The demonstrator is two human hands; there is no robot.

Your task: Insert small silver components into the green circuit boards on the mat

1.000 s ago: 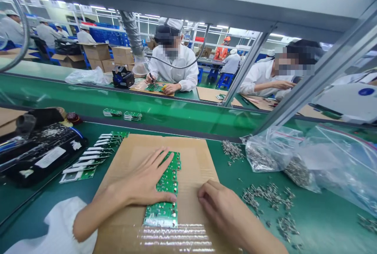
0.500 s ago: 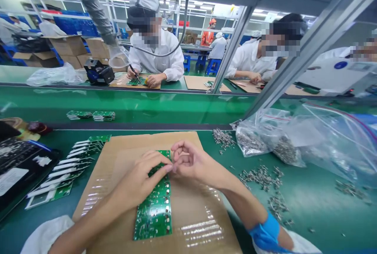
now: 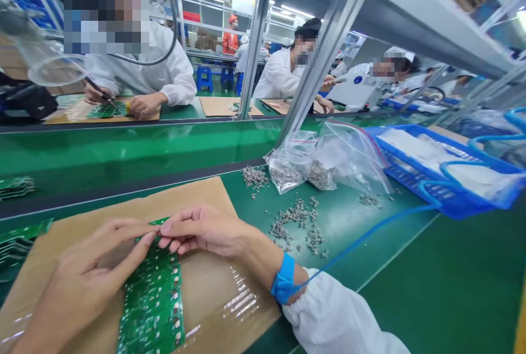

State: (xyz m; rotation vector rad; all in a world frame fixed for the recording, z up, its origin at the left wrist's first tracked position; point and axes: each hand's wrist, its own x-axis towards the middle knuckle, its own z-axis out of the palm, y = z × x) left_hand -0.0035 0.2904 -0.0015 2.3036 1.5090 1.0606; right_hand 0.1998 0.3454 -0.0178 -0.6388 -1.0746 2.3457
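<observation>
A long green circuit board (image 3: 152, 299) lies on a brown cardboard sheet (image 3: 211, 195), with its upper end partly covered by my hands. My left hand (image 3: 88, 274) reaches over the board's left side, thumb and forefinger pinched together above it. From the right comes my right hand (image 3: 205, 230), its thumb and forefinger meeting the left fingertips; the other fingers are curled. Whatever is between the fingertips is too small or hidden to make out. A blue strap (image 3: 284, 280) with a cord circles my right wrist.
Loose small metal parts (image 3: 293, 220) are scattered right of the cardboard, near plastic bags (image 3: 287, 165) of similar parts. A blue basket (image 3: 456, 206) stands farther right. More circuit boards (image 3: 18, 247) lie at the left. Across the green divider, a co-worker (image 3: 135, 80) handles a board.
The view has swung right, bringing the blue basket and wrist cord into sight. My hands still meet over the board's upper part; the right forefinger and thumb now close at the left fingertips.
</observation>
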